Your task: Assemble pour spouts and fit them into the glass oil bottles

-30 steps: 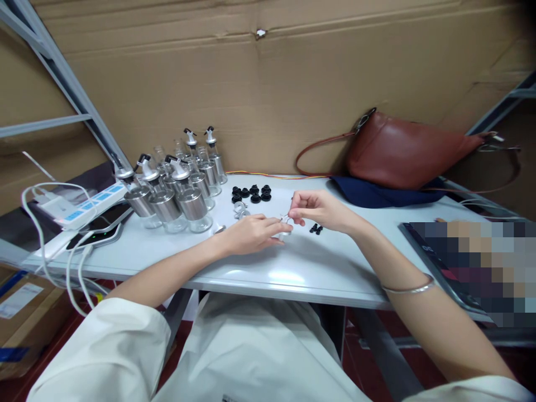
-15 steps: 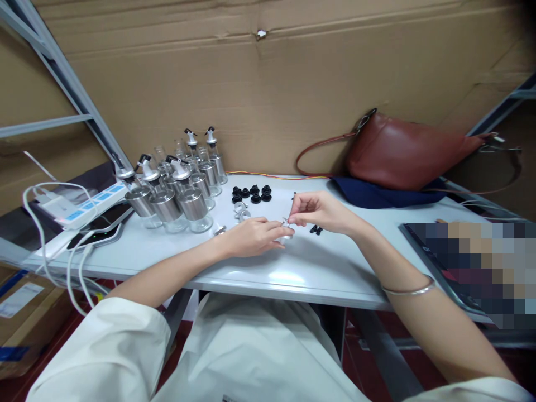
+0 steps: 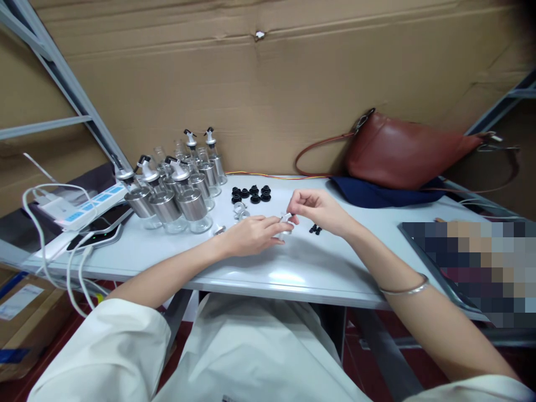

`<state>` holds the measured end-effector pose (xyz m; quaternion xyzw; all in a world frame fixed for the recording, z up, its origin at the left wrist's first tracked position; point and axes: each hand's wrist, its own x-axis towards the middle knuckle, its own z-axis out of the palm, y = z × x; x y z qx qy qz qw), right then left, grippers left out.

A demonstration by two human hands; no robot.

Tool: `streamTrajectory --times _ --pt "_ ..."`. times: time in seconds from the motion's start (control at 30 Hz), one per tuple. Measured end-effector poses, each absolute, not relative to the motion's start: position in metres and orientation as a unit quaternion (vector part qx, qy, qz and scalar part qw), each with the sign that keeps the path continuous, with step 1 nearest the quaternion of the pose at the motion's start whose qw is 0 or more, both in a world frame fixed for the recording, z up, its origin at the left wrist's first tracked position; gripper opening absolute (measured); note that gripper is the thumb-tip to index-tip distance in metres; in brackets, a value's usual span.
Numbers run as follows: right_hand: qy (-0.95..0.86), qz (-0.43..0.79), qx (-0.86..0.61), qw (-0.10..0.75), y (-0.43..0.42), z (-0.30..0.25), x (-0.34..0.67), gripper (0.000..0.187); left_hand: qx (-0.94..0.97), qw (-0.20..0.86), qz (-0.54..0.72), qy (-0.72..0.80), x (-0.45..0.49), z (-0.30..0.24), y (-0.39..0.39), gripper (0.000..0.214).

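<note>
The left hand (image 3: 251, 235) and right hand (image 3: 320, 210) meet just above the pale grey tabletop (image 3: 301, 268). Caps (image 3: 251, 194) and bottles (image 3: 180, 192) stand beyond, and cardboard (image 3: 268, 95) walls the back. Both hands pinch one spout (image 3: 286, 219), small and silvery.

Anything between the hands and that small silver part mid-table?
Nothing visible does. The left hand and the right hand both pinch the small silver part; the loose black pieces lie just right of it, apart.
</note>
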<state>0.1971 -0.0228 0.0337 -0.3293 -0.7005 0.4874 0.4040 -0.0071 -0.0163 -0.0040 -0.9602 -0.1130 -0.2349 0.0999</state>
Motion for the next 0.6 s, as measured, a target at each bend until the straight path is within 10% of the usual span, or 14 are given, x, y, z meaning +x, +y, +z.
streamTrajectory --times 0.6 --pt "-0.549 0.767 -0.217 0.251 -0.021 0.036 0.208 0.033 -0.955 0.079 -0.266 -0.1 -0.011 -0.002 -0.017 0.036"
